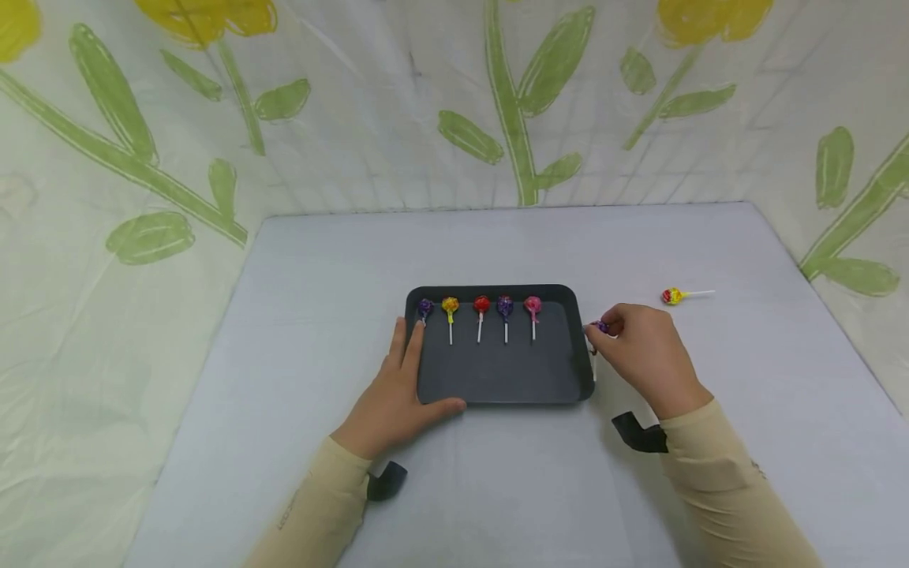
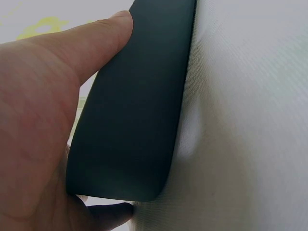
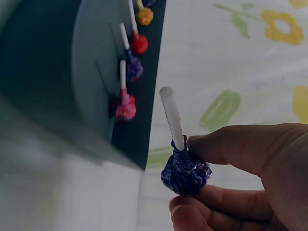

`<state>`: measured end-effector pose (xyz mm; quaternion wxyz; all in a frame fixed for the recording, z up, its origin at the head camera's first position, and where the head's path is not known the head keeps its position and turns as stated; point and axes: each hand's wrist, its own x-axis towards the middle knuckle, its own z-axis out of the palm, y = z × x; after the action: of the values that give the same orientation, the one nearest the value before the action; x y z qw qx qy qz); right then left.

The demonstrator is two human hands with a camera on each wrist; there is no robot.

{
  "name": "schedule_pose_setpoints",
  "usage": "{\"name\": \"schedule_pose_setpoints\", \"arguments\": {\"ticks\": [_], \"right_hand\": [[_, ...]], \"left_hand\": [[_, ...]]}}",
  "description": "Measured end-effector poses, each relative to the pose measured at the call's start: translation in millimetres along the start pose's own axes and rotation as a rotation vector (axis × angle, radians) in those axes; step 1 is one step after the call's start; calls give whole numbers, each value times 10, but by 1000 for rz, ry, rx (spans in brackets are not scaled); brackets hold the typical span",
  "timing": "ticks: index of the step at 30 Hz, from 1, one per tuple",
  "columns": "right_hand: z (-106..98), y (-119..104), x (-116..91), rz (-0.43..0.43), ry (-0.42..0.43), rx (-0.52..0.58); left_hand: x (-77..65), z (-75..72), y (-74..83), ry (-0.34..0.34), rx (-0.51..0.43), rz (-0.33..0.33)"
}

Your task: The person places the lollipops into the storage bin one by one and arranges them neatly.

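Note:
A dark grey tray (image 1: 505, 379) carries a row of several wrapped lollipops along its far side: purple, yellow, red, purple and pink (image 1: 533, 306). My left hand (image 1: 394, 402) spans the tray's near-left corner, straight fingers along the left rim and thumb along the front edge. The left wrist view shows that thumb (image 2: 108, 41) against the tray's outer wall. Just off the tray's right side, my right hand (image 1: 645, 351) pinches a purple-wrapped lollipop (image 3: 185, 171) by its head between thumb and fingers. Its white stick points toward the person.
A yellow-and-red lollipop (image 1: 672, 296) lies on the white table (image 1: 319, 276) at the right, beyond the right hand, its stick pointing right. A pale curtain (image 1: 355, 118) with painted yellow flowers and green leaves hangs behind the table and at both sides.

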<state>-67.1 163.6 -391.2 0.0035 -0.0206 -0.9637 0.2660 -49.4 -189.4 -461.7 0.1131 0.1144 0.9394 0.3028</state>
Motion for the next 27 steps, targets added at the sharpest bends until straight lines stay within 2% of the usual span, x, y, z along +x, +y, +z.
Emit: {"name": "schedule_pose_setpoints", "arguments": {"ticks": [13, 27], "right_hand": [[270, -424, 78, -20, -96, -3], [667, -779, 161, -114, -96, -20]], "left_hand": [[0, -23, 2, -18, -19, 9], [2, -42, -16, -15, -10, 20]]}}
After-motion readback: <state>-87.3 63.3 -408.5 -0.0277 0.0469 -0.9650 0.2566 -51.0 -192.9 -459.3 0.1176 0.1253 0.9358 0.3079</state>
